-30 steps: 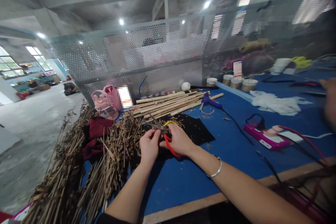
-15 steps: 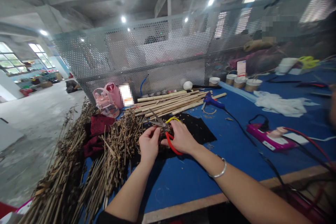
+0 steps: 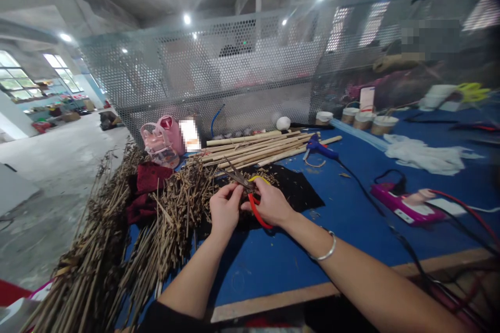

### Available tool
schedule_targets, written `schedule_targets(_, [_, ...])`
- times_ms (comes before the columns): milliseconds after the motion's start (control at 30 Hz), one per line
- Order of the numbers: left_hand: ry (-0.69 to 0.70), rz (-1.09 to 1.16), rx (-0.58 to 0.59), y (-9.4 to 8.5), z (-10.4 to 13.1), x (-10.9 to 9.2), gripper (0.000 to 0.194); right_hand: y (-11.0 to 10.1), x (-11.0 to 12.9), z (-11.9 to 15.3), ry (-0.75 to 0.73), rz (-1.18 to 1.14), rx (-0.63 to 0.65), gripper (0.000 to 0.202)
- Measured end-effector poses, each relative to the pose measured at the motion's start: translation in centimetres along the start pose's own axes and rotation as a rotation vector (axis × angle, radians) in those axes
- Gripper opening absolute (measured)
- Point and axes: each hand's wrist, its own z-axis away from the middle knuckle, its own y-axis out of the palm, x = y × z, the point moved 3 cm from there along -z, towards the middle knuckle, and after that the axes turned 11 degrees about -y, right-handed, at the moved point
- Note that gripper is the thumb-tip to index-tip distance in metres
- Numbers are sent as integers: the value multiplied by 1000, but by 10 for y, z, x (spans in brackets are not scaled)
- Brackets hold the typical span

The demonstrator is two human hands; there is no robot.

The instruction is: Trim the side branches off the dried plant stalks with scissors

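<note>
My right hand (image 3: 271,204) grips scissors (image 3: 245,185) with one red and one yellow handle, blades pointing up and to the left, opened. My left hand (image 3: 223,212) pinches a small dry twig right at the blades; the twig itself is mostly hidden by the fingers. Both hands hover over a black cloth (image 3: 295,190) strewn with cut bits, on a blue table (image 3: 273,265). A heap of dry brown twigs (image 3: 177,208) lies just left of my left hand.
Pale bamboo sticks (image 3: 265,148) lie behind the cloth, beside a blue glue gun (image 3: 318,149) with a black cord. A pink power strip (image 3: 398,204) sits at right, white cloth (image 3: 424,154) and small pots (image 3: 363,119) farther back. A perforated metal screen (image 3: 242,78) backs the table.
The scissor blades have opened wider and tilted up. Both hands stay together over the black cloth; the view has shifted slightly.
</note>
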Motion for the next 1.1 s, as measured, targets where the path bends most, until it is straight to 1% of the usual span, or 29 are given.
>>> schedule_targets(133, [-7,3,-37,-2,-1,2,25,2,-5,0,46,51,3,36])
schedule_targets(267, [-42,14,-37,-2,-4,8,28,1,-8,0,52,101,10,31])
schedule_targets(467, [-120,44,-48,-2,-5,10,32,3,-11,-1,71,71,40,29])
schedule_targets(567, [-158,86,-21,-2,-5,9,31,4,-11,-1,71,38,82,29])
schedule_targets(633, [-150,90,20,0,-4,7,27,3,-10,0,45,32,92,30])
schedule_targets(733, [-100,49,68,1,-3,3,22,1,-6,-1,-23,14,65,34])
schedule_targets(833, [-95,30,80,2,-1,1,22,-1,-3,-2,-57,7,33,35])
schedule_targets(1000, [-102,65,105,3,-3,4,24,2,-7,0,30,12,55,33])
schedule_targets(1100, [-95,96,114,4,-3,6,24,4,-9,1,43,31,42,32])
